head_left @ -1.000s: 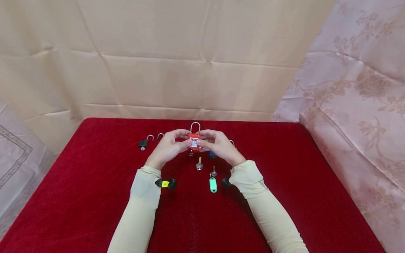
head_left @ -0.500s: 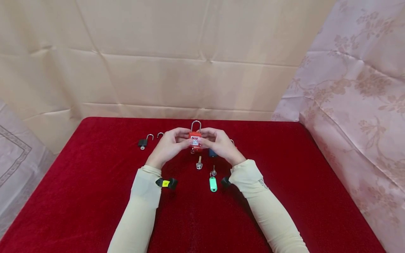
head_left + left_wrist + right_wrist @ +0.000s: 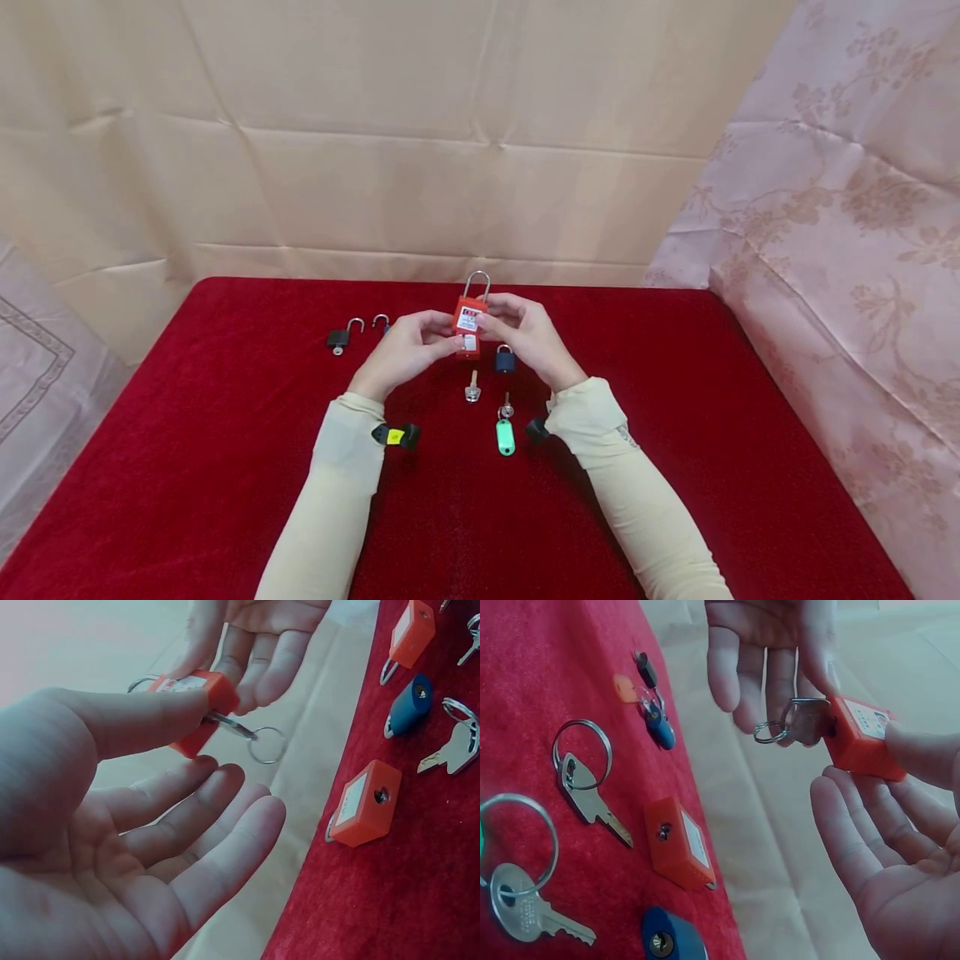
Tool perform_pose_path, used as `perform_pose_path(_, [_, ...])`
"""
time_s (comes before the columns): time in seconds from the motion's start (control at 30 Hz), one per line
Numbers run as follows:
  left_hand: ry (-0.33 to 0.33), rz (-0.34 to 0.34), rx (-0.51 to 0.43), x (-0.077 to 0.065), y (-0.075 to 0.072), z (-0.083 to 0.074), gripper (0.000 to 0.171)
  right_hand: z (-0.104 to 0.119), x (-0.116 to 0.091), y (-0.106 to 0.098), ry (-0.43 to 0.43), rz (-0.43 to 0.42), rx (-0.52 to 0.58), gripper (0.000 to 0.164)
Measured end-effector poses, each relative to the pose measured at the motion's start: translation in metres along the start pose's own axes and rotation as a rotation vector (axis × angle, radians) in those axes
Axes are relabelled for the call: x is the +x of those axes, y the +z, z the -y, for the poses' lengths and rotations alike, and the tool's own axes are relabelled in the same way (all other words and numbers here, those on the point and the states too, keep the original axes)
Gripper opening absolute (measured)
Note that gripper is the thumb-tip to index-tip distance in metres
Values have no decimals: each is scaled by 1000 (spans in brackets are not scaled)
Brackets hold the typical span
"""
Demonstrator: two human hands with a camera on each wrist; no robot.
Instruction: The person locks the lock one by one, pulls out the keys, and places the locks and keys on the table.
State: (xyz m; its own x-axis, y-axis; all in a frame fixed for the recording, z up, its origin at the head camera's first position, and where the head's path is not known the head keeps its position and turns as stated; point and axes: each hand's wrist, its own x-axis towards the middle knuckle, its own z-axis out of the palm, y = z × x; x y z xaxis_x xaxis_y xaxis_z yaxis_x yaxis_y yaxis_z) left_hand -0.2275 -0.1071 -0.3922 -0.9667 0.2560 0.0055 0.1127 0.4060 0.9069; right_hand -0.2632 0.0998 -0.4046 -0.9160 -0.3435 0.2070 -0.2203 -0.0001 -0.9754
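Observation:
My right hand (image 3: pixel 525 337) pinches a red padlock (image 3: pixel 470 315) above the table, thumb on its white label and fingers behind, with the steel shackle pointing up. A key (image 3: pixel 808 720) with a metal ring (image 3: pixel 266 746) sticks out of its keyhole; in the head view the left hand hides it. Close by on the left, my left hand (image 3: pixel 405 346) holds its thumb tip beside the key, at the padlock's lower end, its fingers loose and apart. Another red padlock (image 3: pixel 679 844) rests on the table below. A blue padlock (image 3: pixel 505 358) stands beside it.
Nearer me on the red-covered table (image 3: pixel 187 467) lie a loose key (image 3: pixel 472 390) and a key with a green tag (image 3: pixel 506 437). At the left are a black padlock (image 3: pixel 338 338) with its shackle raised and a blue padlock (image 3: pixel 660 724). Another red padlock (image 3: pixel 412 634) is farther right.
The right hand has raised the red padlock slightly up and to the right and tilted it. The left thumb has come off its label to the lower end. The blue padlock is now uncovered.

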Motion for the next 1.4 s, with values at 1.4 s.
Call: perform_pose_path(1.4, [44,15,-7,1,7,-4,29,6,-1,0,-62,-23,53,40])
